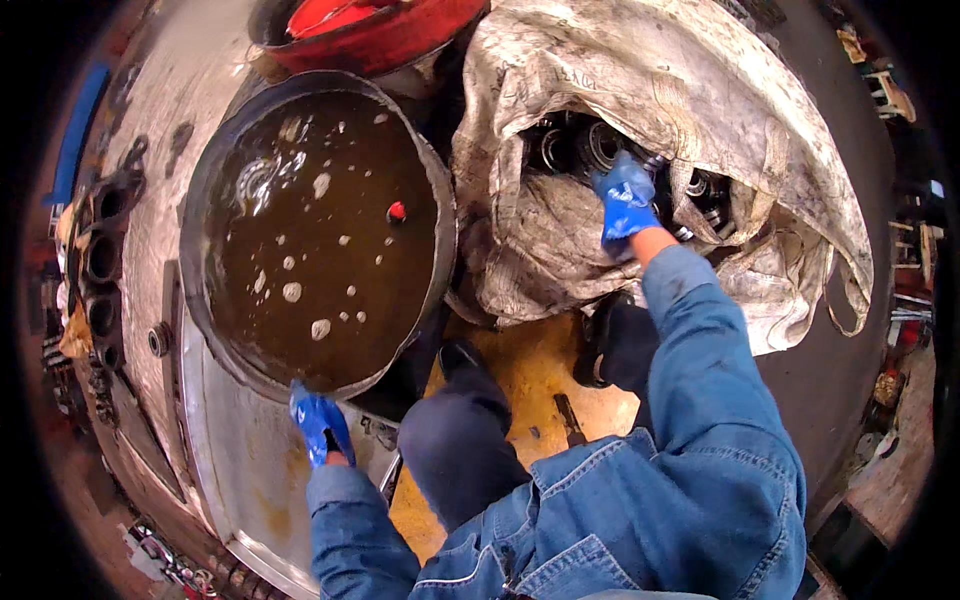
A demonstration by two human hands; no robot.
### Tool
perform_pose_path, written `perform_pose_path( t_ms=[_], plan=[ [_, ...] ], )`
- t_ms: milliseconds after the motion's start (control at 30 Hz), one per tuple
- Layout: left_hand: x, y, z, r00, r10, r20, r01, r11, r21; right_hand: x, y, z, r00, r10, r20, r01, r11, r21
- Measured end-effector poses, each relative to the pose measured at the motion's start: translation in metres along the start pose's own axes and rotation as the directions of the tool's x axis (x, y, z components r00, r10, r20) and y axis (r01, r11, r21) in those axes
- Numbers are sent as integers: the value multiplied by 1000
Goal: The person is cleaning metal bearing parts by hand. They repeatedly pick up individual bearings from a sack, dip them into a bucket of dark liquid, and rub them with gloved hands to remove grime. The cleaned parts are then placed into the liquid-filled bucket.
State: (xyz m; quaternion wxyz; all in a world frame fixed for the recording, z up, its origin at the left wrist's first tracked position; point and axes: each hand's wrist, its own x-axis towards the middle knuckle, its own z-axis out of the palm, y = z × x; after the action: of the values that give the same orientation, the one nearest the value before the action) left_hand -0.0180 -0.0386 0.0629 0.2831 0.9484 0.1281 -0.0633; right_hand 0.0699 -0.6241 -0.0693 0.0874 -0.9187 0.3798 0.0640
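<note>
My right hand (628, 200), in a blue glove, reaches through the opening of a dirty whitish woven sack (560, 225). Its bunched fingers are at the lower edge of a round metal bearing (600, 145); the fingertips are partly hidden. More dark, shiny ring-shaped metal parts (705, 195) lie around it in the sack. To the left stands a wide round tub (205, 290) of murky brown liquid (300, 240) with pale foam spots and a small red object (397, 211) in it. My left hand (322, 425), also blue-gloved, is closed at the tub's near rim.
A red tub (420, 40) stands behind the brown liquid. Under the near tub is a metal tray (260, 480). Several dark rings (102, 260) lie at the far left, and a small ring (159, 340) sits nearer. Sack straps (850, 290) hang loose at right. My feet are on a yellow surface (540, 375).
</note>
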Motion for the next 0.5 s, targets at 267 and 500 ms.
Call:
perform_pose_path(
  t_ms=[267,500],
  plan=[
    [0,49,9,901,-384,203,419,645,-639,70,25,141,934,-144,-326,36,948,-315],
    [9,53,27,869,-401,291,483,561,-672,106,63,120,997,13,-75,-22,993,-119]
  ],
)
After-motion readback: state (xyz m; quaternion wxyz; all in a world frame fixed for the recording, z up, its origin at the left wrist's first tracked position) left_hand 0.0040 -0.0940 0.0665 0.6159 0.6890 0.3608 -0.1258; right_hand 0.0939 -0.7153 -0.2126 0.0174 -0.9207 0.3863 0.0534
